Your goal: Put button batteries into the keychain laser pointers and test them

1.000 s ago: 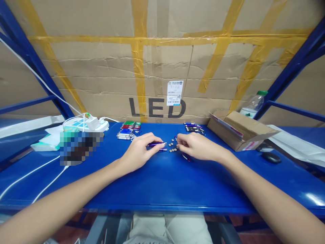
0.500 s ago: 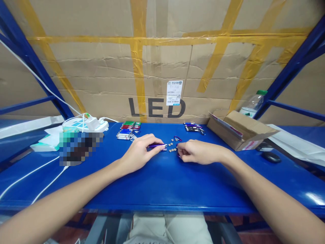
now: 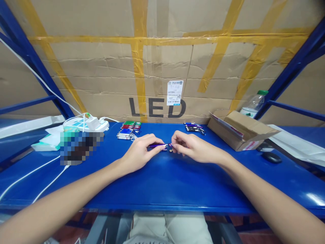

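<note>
Over the middle of the blue table, my left hand (image 3: 142,152) pinches a slim purple metal tube (image 3: 154,145), like a small penlight, level and pointing right. My right hand (image 3: 191,145) faces it from the right, thumb and forefinger closed on a small purple piece (image 3: 170,145) at the tube's right end. Whether the two parts touch is too small to tell. Below the fingertips lies a small round disc (image 3: 171,151), like a button cell; my right hand covers the area where other discs lay. Another short metal part (image 3: 164,150) shows just under the tube.
Rows of green, red, blue and silver penlights (image 3: 129,130) lie at the back left. More blue and black ones (image 3: 193,128) are at the back right, near an open cardboard box (image 3: 238,130). A black mouse (image 3: 271,157) sits right; a power strip (image 3: 101,126) with cables stands left.
My right hand has risen and moved slightly left to the tube's end, now with a small purple piece in its fingertips. It now covers most of the discs. My left hand has stayed put.
</note>
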Available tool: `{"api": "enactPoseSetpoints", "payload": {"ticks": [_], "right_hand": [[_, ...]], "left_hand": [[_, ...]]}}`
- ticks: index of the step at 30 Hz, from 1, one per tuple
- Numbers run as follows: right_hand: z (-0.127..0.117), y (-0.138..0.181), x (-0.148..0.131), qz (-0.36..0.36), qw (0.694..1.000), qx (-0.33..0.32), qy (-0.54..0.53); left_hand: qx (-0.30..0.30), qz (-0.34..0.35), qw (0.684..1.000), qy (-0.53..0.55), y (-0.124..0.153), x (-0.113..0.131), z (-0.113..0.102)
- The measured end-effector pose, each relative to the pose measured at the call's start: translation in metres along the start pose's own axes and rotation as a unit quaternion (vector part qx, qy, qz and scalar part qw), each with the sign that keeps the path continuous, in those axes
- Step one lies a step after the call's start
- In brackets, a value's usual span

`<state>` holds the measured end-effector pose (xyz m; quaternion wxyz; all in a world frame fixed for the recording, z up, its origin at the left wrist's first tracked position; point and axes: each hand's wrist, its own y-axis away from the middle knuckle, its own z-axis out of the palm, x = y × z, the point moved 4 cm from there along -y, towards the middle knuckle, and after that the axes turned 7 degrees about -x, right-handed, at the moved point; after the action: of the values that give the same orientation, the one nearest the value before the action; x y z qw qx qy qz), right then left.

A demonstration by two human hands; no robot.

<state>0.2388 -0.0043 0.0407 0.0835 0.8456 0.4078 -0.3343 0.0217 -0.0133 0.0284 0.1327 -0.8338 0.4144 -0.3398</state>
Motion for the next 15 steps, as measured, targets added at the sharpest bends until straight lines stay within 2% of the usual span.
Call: {"api": "enactPoseSetpoints", "payload": {"ticks": [15], "right_hand": [[0.0042,-0.0033,0.0088,-0.039,0.999,0.011,-0.019]], "left_hand": [[-0.002,-0.042,0.999,0.035,-0.0002,-0.0039,0.0002]]}}
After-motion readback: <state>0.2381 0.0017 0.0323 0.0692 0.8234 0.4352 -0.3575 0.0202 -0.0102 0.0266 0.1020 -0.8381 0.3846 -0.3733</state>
